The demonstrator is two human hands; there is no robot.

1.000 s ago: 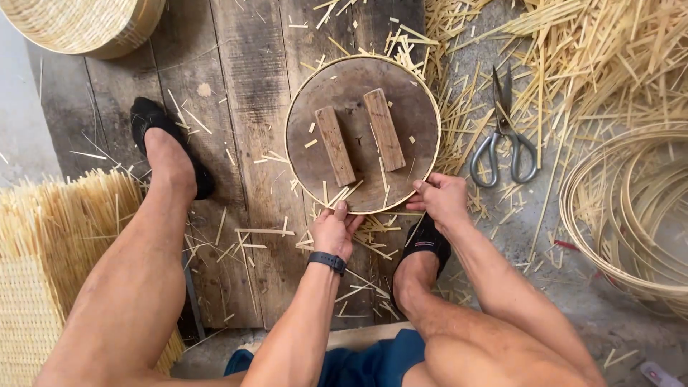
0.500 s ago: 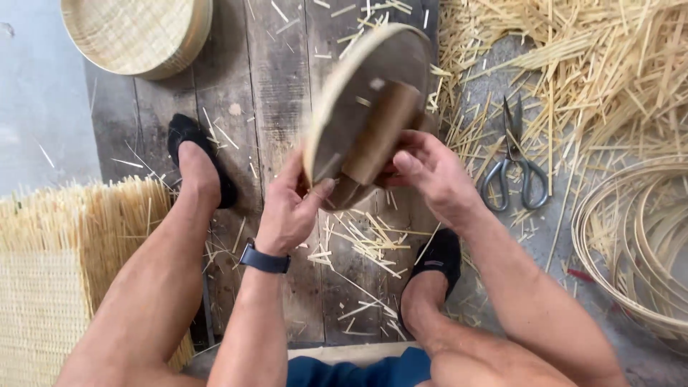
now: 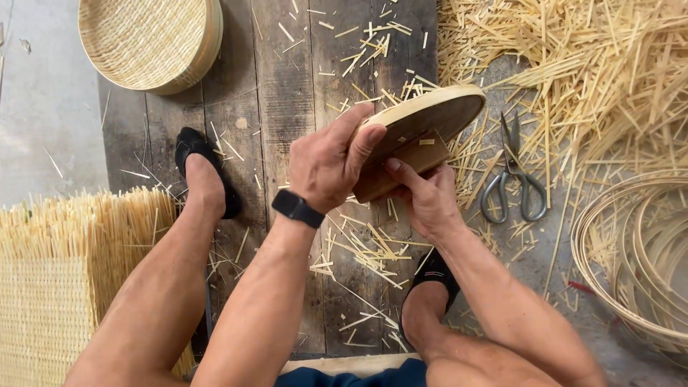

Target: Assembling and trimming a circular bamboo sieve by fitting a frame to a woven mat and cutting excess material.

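bamboo-rimmed round lid (image 3: 430, 118), tilted, brown underside, wooden crossbars

bamboo hoops (image 3: 638, 251) cut off right, woven mat (image 3: 43, 315) cropped left

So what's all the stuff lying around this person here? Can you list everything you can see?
Round wooden lid: one, brown with a pale rim, tilted, held in both hands.
Woven round trays: a stack, count unclear, pale straw colour, top left on the planks.
Scissors: one pair, grey metal, right of the hands among the splints.
Bamboo splints: a loose heap, yellow, top right; scraps scattered over the planks.
Bamboo hoops: several coiled, pale, right edge.
Woven mat with a loose fringe: one, yellow, bottom left.
Wooden planks: several, dark grey-brown, under everything.
Black shoes: two, one on each foot.
Black wristband: one, on the left wrist.
Left hand: grips the lid's rim.
Right hand: supports the lid from below.
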